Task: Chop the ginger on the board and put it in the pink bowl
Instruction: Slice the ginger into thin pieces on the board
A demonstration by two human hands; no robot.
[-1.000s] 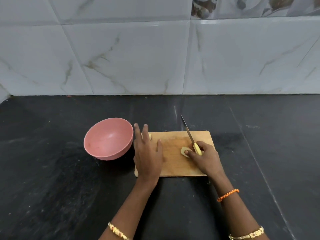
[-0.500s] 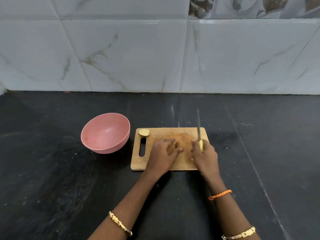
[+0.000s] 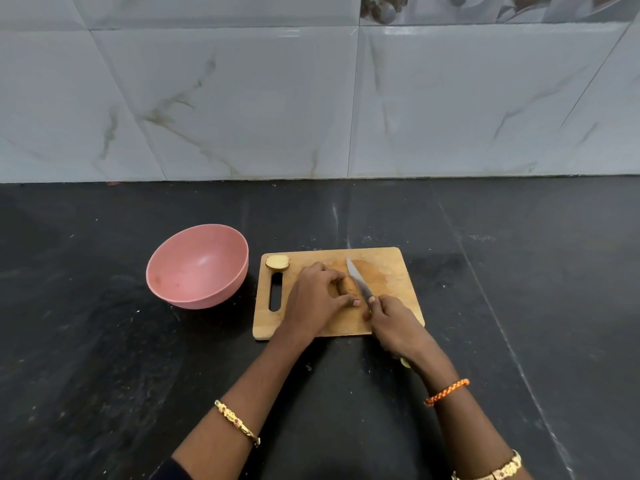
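Gripped in the right hand [image 3: 394, 327] is a knife [image 3: 359, 283], fingers curled round its handle with the forefinger reaching up toward the blade; a bit of yellow handle end pokes out below the wrist. Its blade slants up and to the left over the middle of the wooden cutting board [image 3: 391, 271], tip pointing away from the person.

Just left of the blade, the left hand [image 3: 317, 303] arches over a piece of ginger [image 3: 344, 287] — fingers bent down on its far side, thumb stretched along the near side — so the piece is pinned between them and only a small brown patch of it shows in the gap. The blade lies right against that exposed side of the ginger, though whether the edge has entered it cannot be told.

A second piece of ginger [image 3: 277, 262], cut face up and pale yellow, sits alone in the board's far left corner, just above the handle slot and well apart from both hands.

Beside the board's left edge stands the pink bowl [image 3: 197, 266], close to it but not touching, tilted a little toward the camera. Board and bowl both rest on a dark stone counter [image 3: 104, 358] backed by white marbled wall tiles [image 3: 242, 98]. Bangles circle both forearms, and an orange braided band [image 3: 446, 392] rings the right wrist.
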